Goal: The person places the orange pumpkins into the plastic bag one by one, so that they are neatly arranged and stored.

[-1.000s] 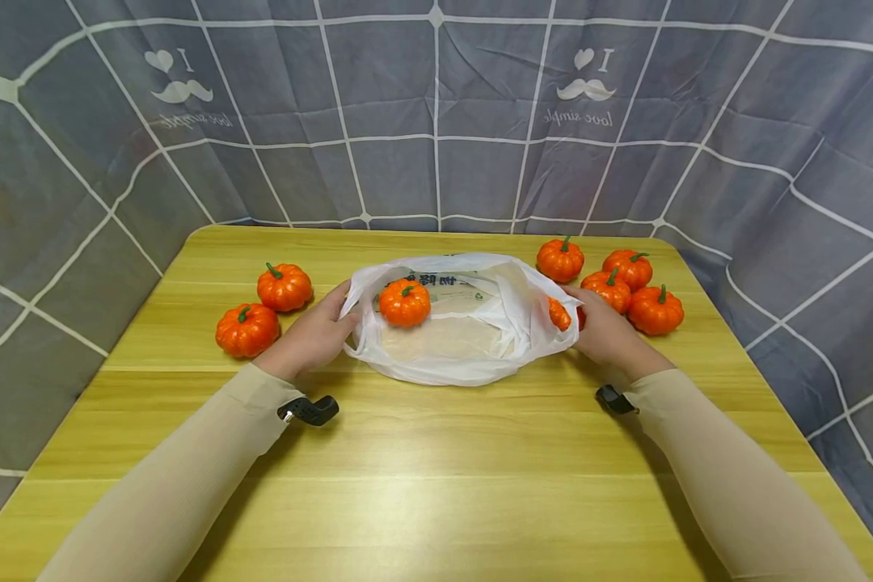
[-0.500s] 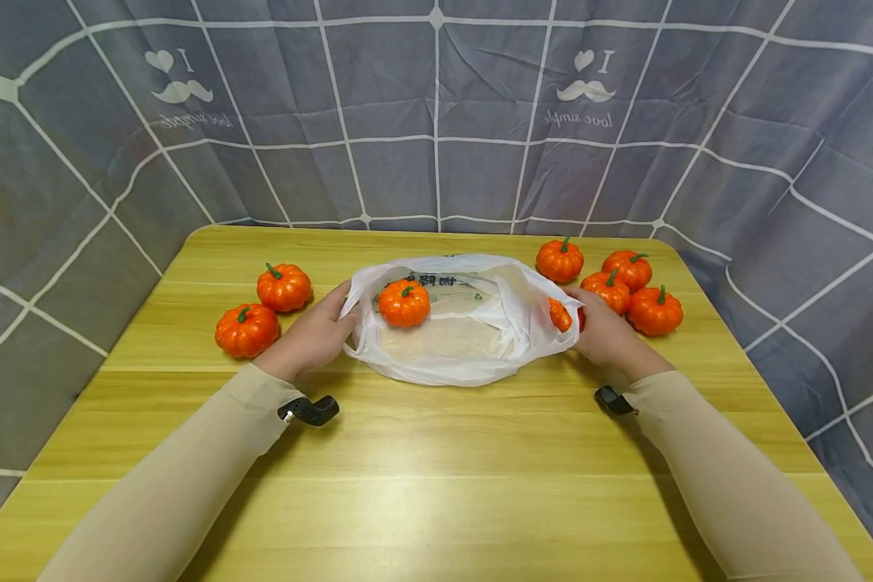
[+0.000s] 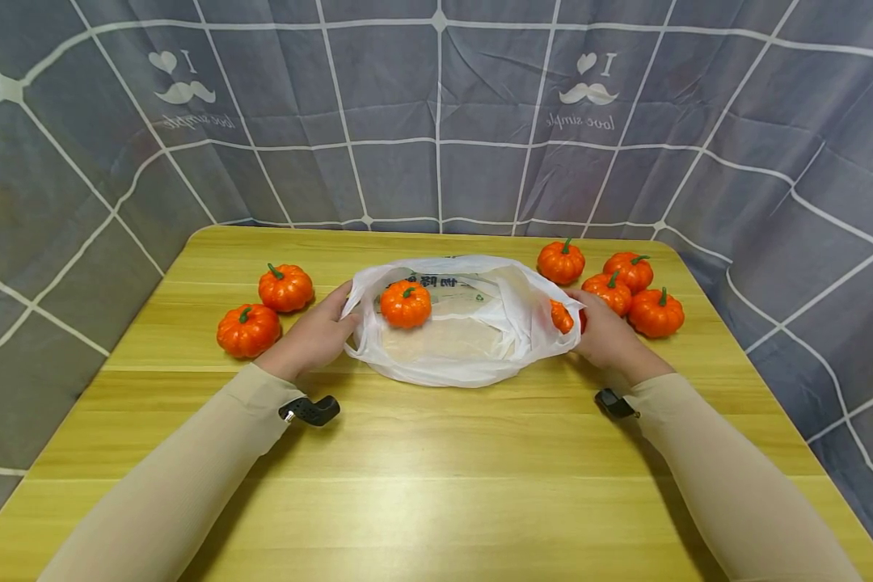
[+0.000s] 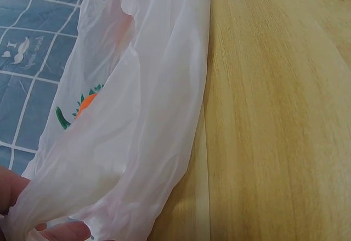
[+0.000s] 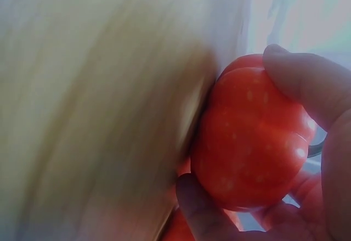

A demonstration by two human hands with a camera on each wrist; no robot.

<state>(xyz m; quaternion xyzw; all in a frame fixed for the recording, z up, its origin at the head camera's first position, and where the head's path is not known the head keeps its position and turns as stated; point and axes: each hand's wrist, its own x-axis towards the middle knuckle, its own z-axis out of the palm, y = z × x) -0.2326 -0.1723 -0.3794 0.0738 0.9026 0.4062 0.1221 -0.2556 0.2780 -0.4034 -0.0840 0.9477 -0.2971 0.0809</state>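
pinching the white bag (image 3: 458, 373) by its left end with the left grip (image 3: 314, 335); clasping a pumpkin (image 5: 249, 136) with the right grip (image 3: 613, 338), at the bag's right end, long mouth parallel to the far edge of the surface (image 3: 436, 485).

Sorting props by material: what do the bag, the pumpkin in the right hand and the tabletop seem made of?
Bag: probably thin plastic film, creased and semi-translucent.
Pumpkin in the right hand: glossy, perhaps plastic or coated foam, judging by its highlights.
Tabletop: wood or wood-look laminate, slight sheen; the grain fits either.
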